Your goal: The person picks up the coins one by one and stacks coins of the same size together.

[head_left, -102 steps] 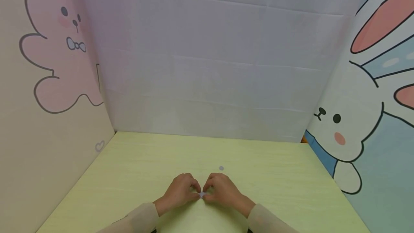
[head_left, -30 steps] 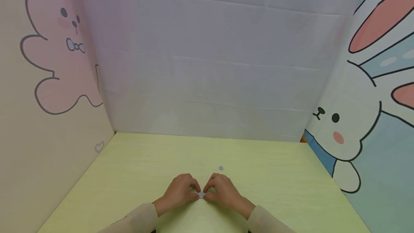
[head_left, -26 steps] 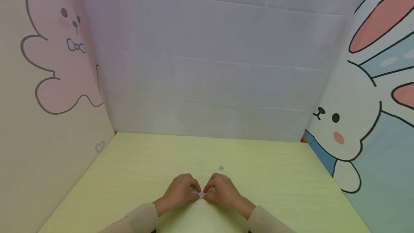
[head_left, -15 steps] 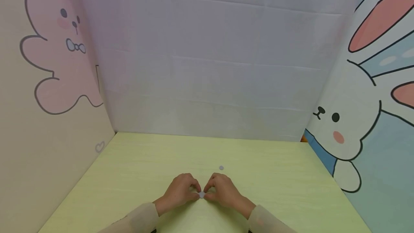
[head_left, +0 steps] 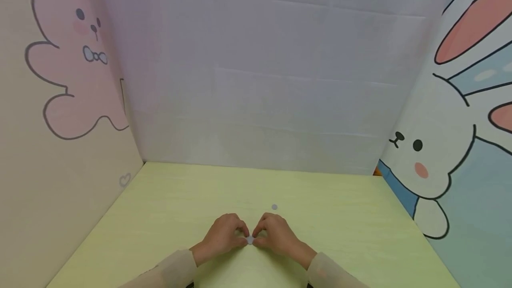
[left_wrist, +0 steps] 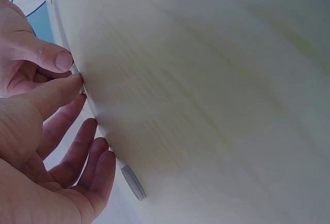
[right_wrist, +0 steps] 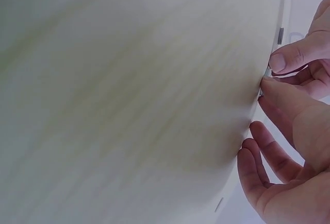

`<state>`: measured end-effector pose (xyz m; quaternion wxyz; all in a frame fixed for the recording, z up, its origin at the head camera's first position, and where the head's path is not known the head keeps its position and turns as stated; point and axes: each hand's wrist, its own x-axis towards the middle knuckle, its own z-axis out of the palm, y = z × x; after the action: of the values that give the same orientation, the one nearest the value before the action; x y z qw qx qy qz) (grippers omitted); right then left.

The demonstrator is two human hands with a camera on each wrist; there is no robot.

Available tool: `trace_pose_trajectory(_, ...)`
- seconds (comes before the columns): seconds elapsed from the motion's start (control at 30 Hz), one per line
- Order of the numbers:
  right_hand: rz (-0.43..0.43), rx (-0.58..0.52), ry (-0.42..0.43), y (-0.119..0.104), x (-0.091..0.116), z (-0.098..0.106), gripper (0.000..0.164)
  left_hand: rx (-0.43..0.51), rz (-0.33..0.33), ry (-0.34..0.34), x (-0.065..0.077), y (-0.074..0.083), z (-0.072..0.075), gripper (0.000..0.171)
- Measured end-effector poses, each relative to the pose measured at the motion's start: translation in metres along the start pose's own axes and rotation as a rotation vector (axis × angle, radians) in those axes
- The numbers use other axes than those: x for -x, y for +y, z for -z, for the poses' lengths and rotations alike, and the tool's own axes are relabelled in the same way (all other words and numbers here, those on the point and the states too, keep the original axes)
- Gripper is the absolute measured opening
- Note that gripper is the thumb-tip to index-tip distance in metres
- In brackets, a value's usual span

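A small grey disc sits right between the two hands, low over the front middle part of the desk or on it. I cannot tell if it touches the wood. If it has any letters on it, they are too small to read. The left hand pinches the disc on its left side with a bent finger and a thumb. The right hand pinches it the same way on its right side. The fingertips of the two hands come very near each other, with the disc in the little gap.

Another grey disc lies flat on the desk, a bit farther back and to the right. The desk is pale yellow-green with soft streaks like wood.

Both arms wear light cream sleeves. A thin dark mark on the left sleeve is too small to read. The right sleeve has a black bit peeking out by its cuff.

A white sheet with fold lines hangs behind the desk. On the left wall a pink animal picture wears a bow tie, and a little grey heart is drawn below it. On the right wall a big white bunny picture has a pink cheek and long ears with pink insides.
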<state>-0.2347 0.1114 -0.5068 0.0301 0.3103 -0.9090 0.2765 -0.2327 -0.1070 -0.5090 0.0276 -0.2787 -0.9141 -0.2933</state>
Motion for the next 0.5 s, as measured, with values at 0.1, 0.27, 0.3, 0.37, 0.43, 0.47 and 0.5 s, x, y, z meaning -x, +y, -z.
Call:
trace_pose_trajectory(0.1, -0.011, -0.007, -0.007, -0.0016, -0.0004, 0.0014, 0.006, -0.002, 0.001, -0.005, -0.0007, 0.0004, 0.0010, 0.012)
trace_pose_trajectory(0.27, -0.026, -0.019, -0.015, -0.0027, -0.0002, 0.0015, 0.007, 0.006, 0.007, -0.006, -0.0002, 0.0009, 0.0013, 0.012)
trace_pose_trajectory(0.3, -0.027, -0.022, -0.015, -0.0026, -0.0002, 0.0011, 0.007, 0.008, 0.008, -0.004, 0.0000, 0.0009, 0.0012, 0.012)
trace_pose_trajectory(0.37, -0.025, -0.025, -0.013, -0.0026, -0.0001, 0.0008, 0.007, 0.007, 0.010, -0.003, 0.0003, 0.0014, 0.0012, 0.012)
trace_pose_trajectory(0.43, -0.024, -0.026, -0.008, -0.0028, -0.0001, 0.0006, 0.006, 0.006, 0.010, -0.002, 0.0008, 0.0017, 0.0011, 0.012)
trace_pose_trajectory(0.47, -0.021, -0.026, -0.006, -0.0030, -0.0002, 0.0006, 0.006, 0.005, 0.010, -0.003, 0.0010, 0.0019, 0.0012, 0.012)
trace_pose_trajectory(0.5, -0.020, -0.026, -0.004, -0.0032, -0.0004, 0.0007, 0.006, 0.004, 0.011, -0.004, 0.0012, 0.0022, 0.0013, 0.012)
